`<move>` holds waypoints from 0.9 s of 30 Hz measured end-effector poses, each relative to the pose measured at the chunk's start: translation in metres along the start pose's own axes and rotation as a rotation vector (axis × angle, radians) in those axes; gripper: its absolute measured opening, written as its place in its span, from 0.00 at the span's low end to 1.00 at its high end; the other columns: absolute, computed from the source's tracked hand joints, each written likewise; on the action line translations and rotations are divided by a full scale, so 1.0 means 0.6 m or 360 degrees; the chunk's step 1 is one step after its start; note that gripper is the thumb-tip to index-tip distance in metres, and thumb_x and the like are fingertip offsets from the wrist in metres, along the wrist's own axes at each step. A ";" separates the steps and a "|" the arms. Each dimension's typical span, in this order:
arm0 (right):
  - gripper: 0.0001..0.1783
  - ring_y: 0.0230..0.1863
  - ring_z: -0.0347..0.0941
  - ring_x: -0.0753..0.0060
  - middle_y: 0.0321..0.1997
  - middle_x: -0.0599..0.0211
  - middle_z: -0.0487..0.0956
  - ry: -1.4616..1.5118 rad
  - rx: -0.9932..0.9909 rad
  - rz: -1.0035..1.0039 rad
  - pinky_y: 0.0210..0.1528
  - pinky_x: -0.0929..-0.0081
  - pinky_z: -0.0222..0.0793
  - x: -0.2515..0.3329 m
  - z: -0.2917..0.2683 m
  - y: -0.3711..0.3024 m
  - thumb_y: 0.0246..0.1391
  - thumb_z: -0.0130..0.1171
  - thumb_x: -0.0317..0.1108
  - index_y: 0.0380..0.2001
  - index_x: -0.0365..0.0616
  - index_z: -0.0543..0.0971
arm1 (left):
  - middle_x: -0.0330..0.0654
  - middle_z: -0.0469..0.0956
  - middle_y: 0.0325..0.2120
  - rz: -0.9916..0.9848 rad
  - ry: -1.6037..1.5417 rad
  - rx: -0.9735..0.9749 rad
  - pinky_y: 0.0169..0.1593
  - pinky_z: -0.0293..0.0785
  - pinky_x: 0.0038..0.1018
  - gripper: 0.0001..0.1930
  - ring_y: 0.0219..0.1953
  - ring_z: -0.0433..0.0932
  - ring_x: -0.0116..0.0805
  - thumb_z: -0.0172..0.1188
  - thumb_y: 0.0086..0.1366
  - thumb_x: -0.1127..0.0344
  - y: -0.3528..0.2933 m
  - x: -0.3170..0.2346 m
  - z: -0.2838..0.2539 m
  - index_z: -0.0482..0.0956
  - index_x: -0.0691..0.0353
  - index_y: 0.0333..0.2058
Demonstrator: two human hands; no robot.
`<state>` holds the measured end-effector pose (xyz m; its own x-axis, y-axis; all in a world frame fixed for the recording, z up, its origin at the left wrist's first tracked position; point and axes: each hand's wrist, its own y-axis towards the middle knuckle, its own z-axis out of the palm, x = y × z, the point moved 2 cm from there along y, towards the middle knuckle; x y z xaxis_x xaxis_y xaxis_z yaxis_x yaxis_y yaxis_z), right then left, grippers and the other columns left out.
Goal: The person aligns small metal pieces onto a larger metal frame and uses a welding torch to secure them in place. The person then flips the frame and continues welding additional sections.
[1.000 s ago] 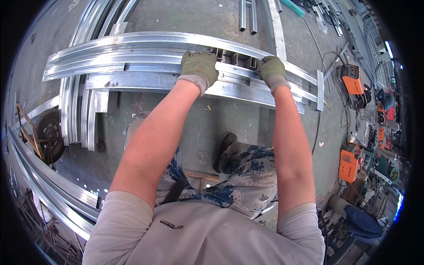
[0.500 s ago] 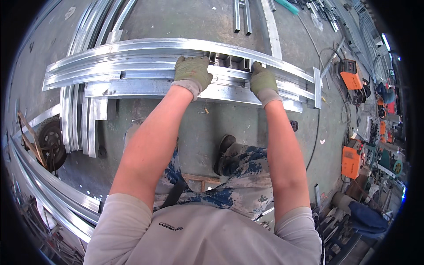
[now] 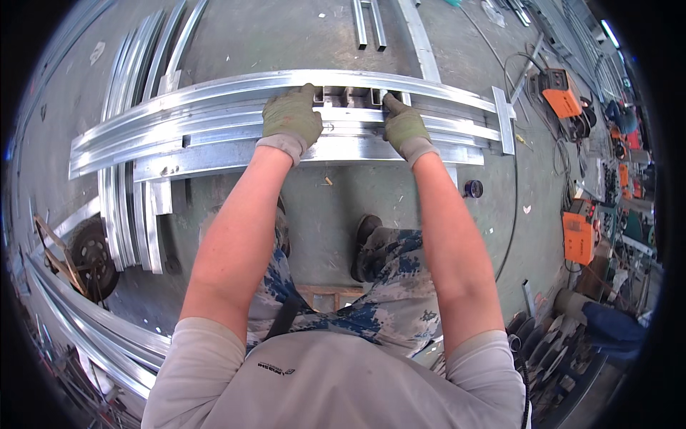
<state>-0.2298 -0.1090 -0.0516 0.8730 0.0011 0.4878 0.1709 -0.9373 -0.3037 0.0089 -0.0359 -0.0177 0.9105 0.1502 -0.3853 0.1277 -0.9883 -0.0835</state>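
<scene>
Long shiny metal profiles (image 3: pixel 214 154) lie side by side across the floor in front of me. Between the far rail (image 3: pixel 243 87) and the nearer ones sit several short square-tube pieces (image 3: pixel 349 96) with dark open ends. My left hand (image 3: pixel 293 120), in a green work glove, is closed over a nearer profile just left of these pieces, its index finger reaching toward them. At their right end my gloved right hand (image 3: pixel 405 127) is bent over the same group of profiles, its fingertips touching the rightmost piece. The undersides of both grips are hidden.
Beneath the left end run more profiles (image 3: pixel 118 222). A flat metal bar (image 3: pixel 502 120) stands across the right end. Orange machines (image 3: pixel 561 93) with cables are at the right. A wheel (image 3: pixel 93 259) is at the left, and a small dark round object (image 3: pixel 473 189) lies on the floor.
The whole view has shifted and tilted slightly, so the profiles appear further left. My left index finger has stretched out toward the short pieces. Both hands keep nearly the same places on the profiles.
</scene>
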 end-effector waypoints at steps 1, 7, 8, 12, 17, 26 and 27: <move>0.27 0.59 0.82 0.49 0.60 0.51 0.85 0.0249 -0.0045 -0.0063 0.62 0.59 0.76 -0.004 -0.011 -0.011 0.66 0.53 0.27 0.67 0.52 0.79 | 0.53 0.84 0.52 -0.0001 0.0002 -0.0023 0.63 0.72 0.49 0.24 0.58 0.81 0.55 0.64 0.66 0.59 -0.001 -0.006 -0.003 0.77 0.58 0.60; 0.21 0.41 0.84 0.74 0.50 0.63 0.88 0.1149 -0.0090 0.0034 0.45 0.75 0.78 -0.077 -0.157 -0.172 0.68 0.63 0.38 0.59 0.39 0.83 | 0.52 0.85 0.49 0.0081 -0.0143 -0.0338 0.57 0.76 0.51 0.20 0.53 0.84 0.56 0.62 0.67 0.57 -0.009 -0.009 -0.006 0.78 0.58 0.55; 0.22 0.42 0.84 0.75 0.49 0.64 0.88 0.1139 -0.0098 0.0124 0.45 0.75 0.78 -0.117 -0.176 -0.208 0.68 0.64 0.40 0.58 0.39 0.84 | 0.52 0.86 0.48 0.0084 -0.0194 -0.0333 0.56 0.78 0.49 0.22 0.52 0.84 0.56 0.63 0.68 0.55 -0.005 -0.012 -0.005 0.80 0.57 0.57; 0.20 0.42 0.85 0.72 0.45 0.64 0.88 0.1437 -0.0271 0.0589 0.44 0.74 0.80 -0.362 -0.180 -0.373 0.70 0.63 0.44 0.54 0.39 0.86 | 0.53 0.87 0.48 0.0166 -0.0461 -0.0378 0.55 0.80 0.45 0.24 0.51 0.86 0.54 0.62 0.71 0.51 -0.004 -0.026 0.006 0.82 0.56 0.60; 0.20 0.37 0.86 0.70 0.42 0.64 0.88 0.1848 -0.0537 0.1293 0.39 0.73 0.82 -0.613 -0.021 -0.610 0.68 0.66 0.45 0.53 0.42 0.83 | 0.52 0.88 0.49 0.0271 -0.0780 -0.0427 0.57 0.80 0.34 0.21 0.51 0.87 0.42 0.63 0.76 0.56 0.001 0.008 0.028 0.84 0.64 0.58; 0.29 0.45 0.84 0.69 0.49 0.61 0.88 0.1133 -0.0486 0.1672 0.47 0.67 0.79 -0.713 0.355 -0.761 0.61 0.71 0.45 0.61 0.43 0.82 | 0.43 0.87 0.48 0.0142 -0.1061 -0.0171 0.57 0.78 0.26 0.17 0.51 0.84 0.29 0.66 0.75 0.61 -0.039 -0.010 0.039 0.85 0.66 0.56; 0.31 0.48 0.84 0.66 0.50 0.59 0.88 0.1222 -0.0560 0.1668 0.52 0.66 0.79 -0.691 0.356 -0.751 0.60 0.71 0.44 0.63 0.40 0.81 | 0.43 0.87 0.48 0.0153 -0.1077 -0.0151 0.57 0.78 0.26 0.17 0.51 0.84 0.29 0.66 0.75 0.62 -0.044 -0.008 0.040 0.85 0.66 0.56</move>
<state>-0.5709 0.3872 -0.2915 0.0247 -0.8513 0.5240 -0.6412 -0.4157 -0.6451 -0.0086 -0.0097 -0.0355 0.4776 0.0152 -0.8784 0.1208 -0.9915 0.0485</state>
